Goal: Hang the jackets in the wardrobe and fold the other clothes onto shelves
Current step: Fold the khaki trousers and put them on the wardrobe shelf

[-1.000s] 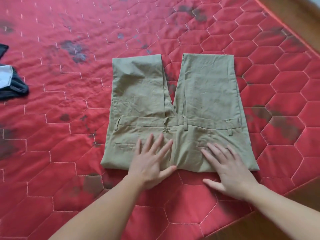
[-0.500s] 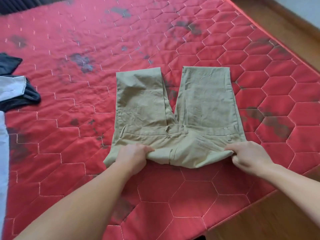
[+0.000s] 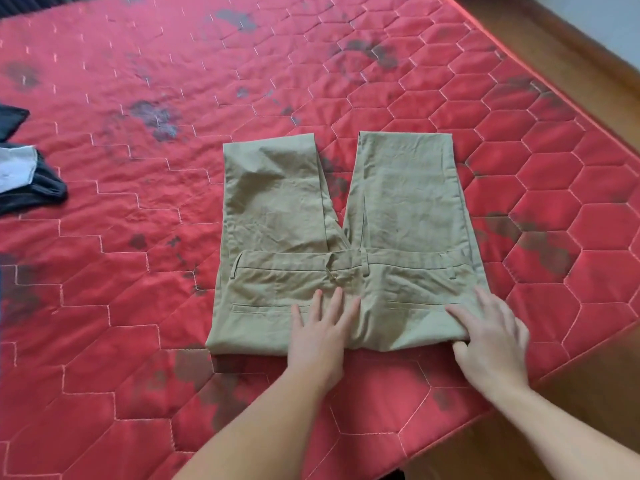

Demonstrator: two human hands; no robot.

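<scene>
Khaki trousers lie folded on the red quilted mattress, waistband side up and both legs doubled back underneath. My left hand rests flat on the near middle of the trousers with its fingers spread. At the near right corner, my right hand has its fingers over the fabric and its thumb tucked under the folded edge.
A dark garment with a pale grey piece on it lies at the mattress's left edge. Wooden floor borders the mattress on the right and at the near right corner.
Both hands had bunched up the near edge of the trousers. Now the fabric lies flat again, my left hand has opened onto it, and my right hand stays at the right corner.
</scene>
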